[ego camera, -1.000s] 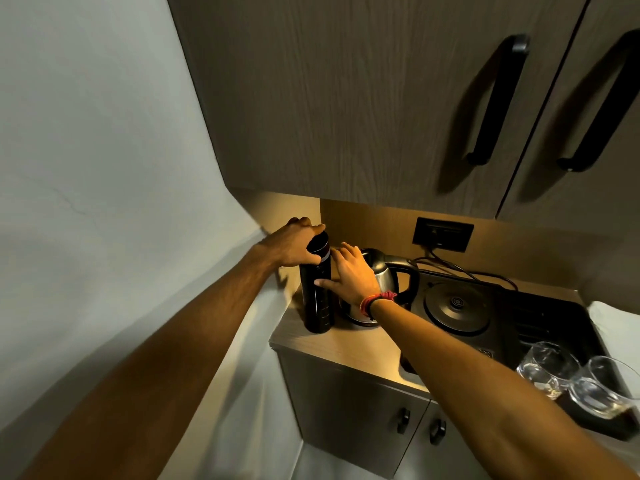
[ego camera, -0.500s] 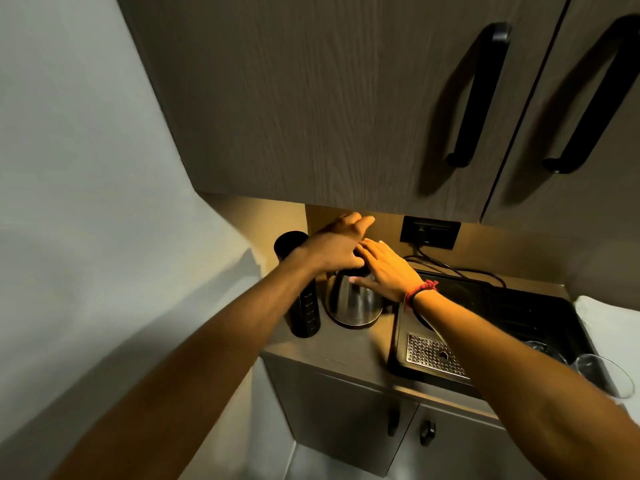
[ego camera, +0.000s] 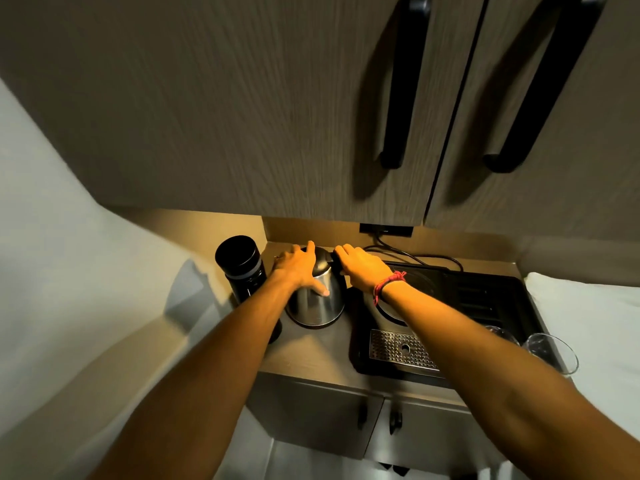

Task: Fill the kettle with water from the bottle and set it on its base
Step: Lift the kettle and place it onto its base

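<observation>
A steel kettle (ego camera: 320,303) stands on the wooden counter, left of a black tray. My left hand (ego camera: 298,268) lies spread against its left side, thumb across the front. My right hand (ego camera: 363,271) is closed over the kettle's black handle at the top right. A tall black bottle (ego camera: 242,271) stands upright just left of the kettle, capped, with no hand on it. The round kettle base (ego camera: 391,308) sits on the tray, mostly hidden under my right wrist.
The black tray (ego camera: 485,299) holds a perforated metal drip grate (ego camera: 401,349) and two glasses (ego camera: 550,351) at its right end. A cord runs to a wall socket (ego camera: 386,230). Upper cabinets with black handles (ego camera: 398,98) hang low overhead. A wall closes the left side.
My left hand left the bottle's cap and came onto the kettle's side. My right hand shifted from the bottle to the kettle's handle. The camera tilted downward.
</observation>
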